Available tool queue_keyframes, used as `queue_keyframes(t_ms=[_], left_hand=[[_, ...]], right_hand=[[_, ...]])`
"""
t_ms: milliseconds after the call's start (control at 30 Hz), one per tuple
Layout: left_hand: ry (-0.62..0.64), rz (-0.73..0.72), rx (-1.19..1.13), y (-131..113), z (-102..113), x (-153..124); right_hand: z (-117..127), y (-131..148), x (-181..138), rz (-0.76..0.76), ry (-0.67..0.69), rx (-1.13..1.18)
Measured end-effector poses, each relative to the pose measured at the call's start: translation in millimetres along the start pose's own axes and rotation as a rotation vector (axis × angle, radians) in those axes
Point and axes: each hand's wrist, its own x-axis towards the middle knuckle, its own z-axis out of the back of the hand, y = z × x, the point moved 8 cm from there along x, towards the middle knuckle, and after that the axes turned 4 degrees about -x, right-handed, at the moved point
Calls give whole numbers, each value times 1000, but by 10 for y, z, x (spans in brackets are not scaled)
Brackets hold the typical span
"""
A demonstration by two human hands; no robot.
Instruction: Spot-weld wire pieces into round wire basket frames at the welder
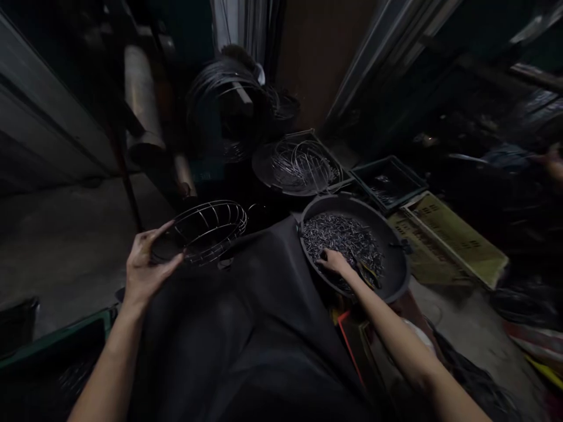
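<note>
My left hand [147, 258] grips the rim of a round wire basket [211, 228], thumb on the near side and fingers on the far side. The basket is tilted and held above my dark-covered lap. My right hand [335, 262] reaches into a wide dark pan [398, 264] of small metal pieces [343, 234]. Its fingers are bent together, tips among the pieces; what they pinch is too small to make out. Pliers with yellow-edged handles [368, 274] lie on the pieces just right of that hand.
Behind the pan stands a round tray [268, 167] with loose wire rings [303, 164]. A dark crate [391, 181] and a yellowish crate [457, 240] are to the right. Wire coils [229, 82] hang at the back. A green bin [65, 334] sits at lower left.
</note>
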Motion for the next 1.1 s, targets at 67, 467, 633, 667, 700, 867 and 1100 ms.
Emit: queue_keyframes(t_ms=[67, 467, 633, 667, 700, 867, 1100], left_hand=[[-9, -13, -3, -24, -5, 3], [-29, -14, 5, -81, -42, 27], [22, 45, -6, -62, -113, 14], [20, 48, -6, -62, -105, 12], [15, 48, -5, -68, -92, 8], [75, 41, 4, -137, -89, 0], [222, -23, 94, -240, -252, 22]], right_hand=[[-89, 35, 19, 12, -5, 21], [614, -172, -440, 52, -453, 188], [892, 384, -688, 193, -679, 534], [868, 592, -725, 299, -660, 589], [831, 808, -758, 413, -620, 632], [918, 1573, -855, 649, -410, 738], [1940, 2737, -1233, 1109, -368, 687]])
